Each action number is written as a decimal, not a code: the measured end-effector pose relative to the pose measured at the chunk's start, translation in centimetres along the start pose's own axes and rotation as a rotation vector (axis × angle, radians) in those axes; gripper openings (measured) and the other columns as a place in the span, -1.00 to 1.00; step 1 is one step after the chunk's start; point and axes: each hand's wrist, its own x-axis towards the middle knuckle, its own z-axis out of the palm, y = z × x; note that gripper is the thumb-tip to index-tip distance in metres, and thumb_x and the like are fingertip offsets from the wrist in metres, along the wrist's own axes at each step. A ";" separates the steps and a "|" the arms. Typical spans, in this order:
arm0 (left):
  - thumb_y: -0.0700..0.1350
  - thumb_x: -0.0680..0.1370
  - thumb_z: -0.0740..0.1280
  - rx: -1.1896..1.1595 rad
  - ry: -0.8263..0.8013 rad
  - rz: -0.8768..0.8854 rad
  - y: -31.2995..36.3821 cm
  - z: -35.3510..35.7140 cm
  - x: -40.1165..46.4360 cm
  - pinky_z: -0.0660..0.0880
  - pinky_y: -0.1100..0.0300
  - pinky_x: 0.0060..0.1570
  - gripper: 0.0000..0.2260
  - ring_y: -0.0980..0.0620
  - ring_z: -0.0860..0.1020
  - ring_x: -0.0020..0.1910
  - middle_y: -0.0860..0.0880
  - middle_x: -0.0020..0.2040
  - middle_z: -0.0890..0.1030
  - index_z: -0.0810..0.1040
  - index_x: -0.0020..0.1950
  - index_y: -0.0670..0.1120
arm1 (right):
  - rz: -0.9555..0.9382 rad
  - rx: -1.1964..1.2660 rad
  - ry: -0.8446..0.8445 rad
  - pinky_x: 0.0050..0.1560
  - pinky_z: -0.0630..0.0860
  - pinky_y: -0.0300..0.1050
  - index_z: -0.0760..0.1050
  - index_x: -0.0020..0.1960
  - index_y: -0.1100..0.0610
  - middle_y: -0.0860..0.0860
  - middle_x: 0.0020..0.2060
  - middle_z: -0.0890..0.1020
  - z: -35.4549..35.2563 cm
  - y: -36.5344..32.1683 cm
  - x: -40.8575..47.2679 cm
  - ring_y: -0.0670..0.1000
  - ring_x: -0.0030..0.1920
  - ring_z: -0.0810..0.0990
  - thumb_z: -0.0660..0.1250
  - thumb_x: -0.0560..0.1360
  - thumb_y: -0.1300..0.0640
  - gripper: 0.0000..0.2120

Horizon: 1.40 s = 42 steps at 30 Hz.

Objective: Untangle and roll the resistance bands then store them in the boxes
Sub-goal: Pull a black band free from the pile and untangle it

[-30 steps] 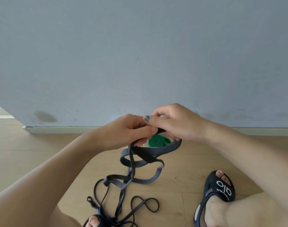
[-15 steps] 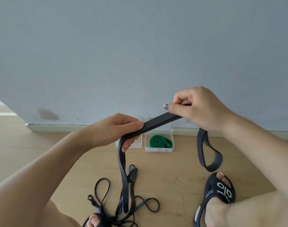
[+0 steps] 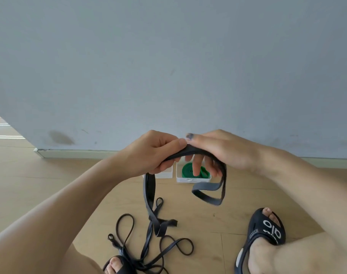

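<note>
We grip the black band (image 3: 196, 150) in both hands (image 3: 186, 153), still untangling; next we free its knotted tail (image 3: 162, 224).

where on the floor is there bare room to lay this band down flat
Bare floor lies left of the left hand, out to the wall. A smaller patch sits between the boxes and the right sandal. Crowded: low centre, where thin bands tangle.

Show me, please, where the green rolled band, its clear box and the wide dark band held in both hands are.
green rolled band (image 3: 187, 171), head view: left side of the coil.
clear box (image 3: 192, 179), head view: front wall.
wide dark band (image 3: 190, 150), head view: arched stretch between the hands.
</note>
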 end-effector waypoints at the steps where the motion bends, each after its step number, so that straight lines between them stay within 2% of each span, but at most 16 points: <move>1: 0.11 0.70 0.18 0.033 0.000 -0.003 -0.1 0.1 0.2 0.30 0.20 -0.42 -0.53 0.02 0.30 -0.51 -0.01 -0.48 0.42 0.53 -0.21 -0.21 | -0.020 -0.029 0.005 -0.28 0.46 -0.05 0.61 -0.07 0.20 0.05 -0.37 0.67 0.5 0.0 0.2 0.07 -0.41 0.48 0.15 0.67 -0.23 -0.46; 3: 0.14 0.69 0.18 0.079 0.009 -0.017 -0.5 0.0 0.6 0.36 0.14 -0.35 -0.49 0.03 0.35 -0.52 0.02 -0.50 0.46 0.50 -0.17 -0.30 | -0.048 -0.108 0.031 -0.34 0.38 -0.13 0.52 -0.24 0.15 -0.01 -0.50 0.47 0.5 -0.1 0.2 0.01 -0.47 0.37 0.24 0.65 -0.23 -0.50; 6: 0.16 0.69 0.18 0.061 -0.020 -0.012 -1.2 -0.3 0.6 0.44 0.19 -0.29 -0.46 0.03 0.42 -0.52 0.01 -0.51 0.49 0.47 -0.21 -0.29 | -0.053 -0.133 0.054 -0.44 0.21 -0.19 0.43 -0.29 0.14 -0.05 -0.53 0.27 -1.1 -0.1 -0.3 -0.04 -0.52 0.22 0.32 0.62 -0.18 -0.53; 9: 0.21 0.62 0.17 0.011 -0.045 0.003 -2.0 -0.8 0.2 0.50 0.26 -0.19 -0.51 -0.02 0.48 -0.49 -0.01 -0.53 0.48 0.47 -0.27 -0.18 | -0.004 -0.079 0.046 -0.44 0.15 -0.14 0.39 -0.29 0.16 0.00 -0.53 0.22 -2.8 0.3 -0.8 -0.01 -0.52 0.15 0.34 0.61 -0.14 -0.55; 13: 0.14 0.67 0.18 -0.060 -0.066 0.001 -2.7 -1.3 0.2 0.66 0.06 -0.03 -0.56 -0.06 0.42 -0.48 -0.06 -0.53 0.39 0.45 -0.34 -0.06 | 0.063 -0.045 0.047 -0.49 0.16 -0.20 0.39 -0.29 0.15 0.00 -0.51 0.19 -4.4 1.2 -1.2 -0.01 -0.50 0.11 0.34 0.61 -0.12 -0.57; 17: 0.07 0.72 0.17 -0.035 -0.049 -0.033 -2.9 -1.7 0.1 0.63 0.07 -0.06 -0.54 -0.04 0.44 -0.44 -0.03 -0.49 0.40 0.45 -0.37 0.01 | 0.097 -0.032 0.027 -0.48 0.17 -0.20 0.39 -0.26 0.17 -0.03 -0.52 0.19 -4.9 1.4 -1.4 -0.03 -0.51 0.12 0.33 0.62 -0.10 -0.58; 19: 0.07 0.72 0.19 0.019 -0.037 -0.048 -2.9 -1.9 0.0 0.52 0.17 -0.14 -0.56 0.01 0.48 -0.41 -0.02 -0.47 0.43 0.46 -0.31 -0.09 | 0.115 -0.025 0.026 -0.45 0.18 -0.17 0.39 -0.26 0.19 -0.01 -0.53 0.21 -5.1 1.6 -1.6 -0.03 -0.52 0.14 0.32 0.63 -0.08 -0.58; 21: 0.07 0.71 0.20 0.073 -0.028 -0.057 -2.9 -2.1 -0.1 0.42 0.26 -0.26 -0.56 0.02 0.43 -0.42 0.01 -0.48 0.44 0.45 -0.28 -0.16 | 0.129 -0.010 0.023 -0.39 0.24 -0.13 0.40 -0.28 0.19 0.01 -0.55 0.25 -5.4 2.0 -2.0 -0.02 -0.52 0.18 0.32 0.62 -0.07 -0.58; 25: 0.07 0.70 0.22 0.113 0.005 -0.054 -2.1 -1.7 -0.2 0.32 0.32 -0.38 -0.54 0.03 0.30 -0.47 0.02 -0.49 0.39 0.41 -0.33 -0.13 | 0.163 -0.017 -0.017 -0.24 0.43 -0.06 0.48 -0.26 0.20 0.10 -0.52 0.41 -5.1 2.7 -2.4 0.05 -0.47 0.38 0.29 0.63 -0.09 -0.57; 28: 0.07 0.70 0.22 0.085 0.021 -0.025 -1.6 -1.1 -0.3 0.32 0.29 -0.40 -0.52 0.03 0.28 -0.49 0.03 -0.52 0.39 0.38 -0.38 -0.09 | 0.179 0.032 -0.079 -0.15 0.58 0.00 0.62 -0.09 0.22 0.14 -0.28 0.71 -3.6 2.0 -1.9 0.09 -0.32 0.66 0.23 0.64 -0.16 -0.53; 30: 0.09 0.70 0.21 0.076 -0.017 -0.013 -0.9 -0.6 -0.1 0.37 0.22 -0.38 -0.53 0.01 0.33 -0.52 -0.01 -0.53 0.43 0.42 -0.36 -0.08 | 0.143 0.021 -0.104 -0.06 0.67 0.05 0.62 0.12 0.15 0.10 -0.09 0.77 -2.3 1.2 -1.2 0.12 -0.20 0.74 0.17 0.64 -0.23 -0.52; 31: 0.08 0.71 0.20 0.076 -0.038 -0.007 -0.6 -0.2 0.0 0.41 0.20 -0.36 -0.54 0.02 0.36 -0.54 -0.02 -0.53 0.46 0.44 -0.34 -0.10 | 0.105 0.005 -0.103 -0.01 0.67 0.07 0.61 0.14 0.12 0.09 -0.07 0.77 -1.7 0.9 -0.8 0.12 -0.18 0.74 0.15 0.65 -0.24 -0.53; 34: 0.08 0.71 0.20 0.081 -0.066 0.006 -0.4 0.7 0.5 0.47 0.25 -0.31 -0.52 0.02 0.48 -0.53 -0.04 -0.49 0.55 0.50 -0.25 -0.23 | -0.024 0.031 -0.086 -0.06 0.57 0.10 0.66 -0.13 0.00 0.05 -0.30 0.69 0.2 0.3 0.1 0.10 -0.29 0.63 0.14 0.69 -0.24 -0.53; 36: 0.12 0.70 0.20 0.088 -0.078 0.001 -0.6 0.8 0.6 0.49 0.26 -0.29 -0.50 0.01 0.50 -0.50 -0.08 -0.46 0.58 0.51 -0.22 -0.26 | -0.055 0.030 -0.059 -0.15 0.50 -0.01 0.60 -0.29 -0.01 0.02 -0.46 0.51 0.9 0.4 0.3 0.06 -0.39 0.48 0.17 0.68 -0.23 -0.50; 40: 0.18 0.70 0.12 0.092 -0.089 -0.003 -1.2 0.8 0.9 0.52 0.20 -0.12 -0.42 0.08 0.50 -0.44 -0.11 -0.48 0.56 0.51 -0.19 -0.30 | -0.042 -0.062 0.003 -0.41 0.31 -0.22 0.60 -0.12 0.21 -0.04 -0.54 0.35 0.2 0.6 0.7 0.00 -0.50 0.29 0.24 0.65 -0.22 -0.49; 42: 0.17 0.71 0.11 0.077 -0.105 -0.010 -1.9 0.6 0.9 0.60 0.07 0.07 -0.43 0.05 0.54 -0.39 -0.09 -0.49 0.55 0.51 -0.19 -0.29 | -0.036 -0.106 0.029 -0.44 0.26 -0.22 0.52 -0.22 0.19 -0.06 -0.53 0.30 -0.9 0.7 0.4 -0.03 -0.51 0.25 0.28 0.64 -0.17 -0.53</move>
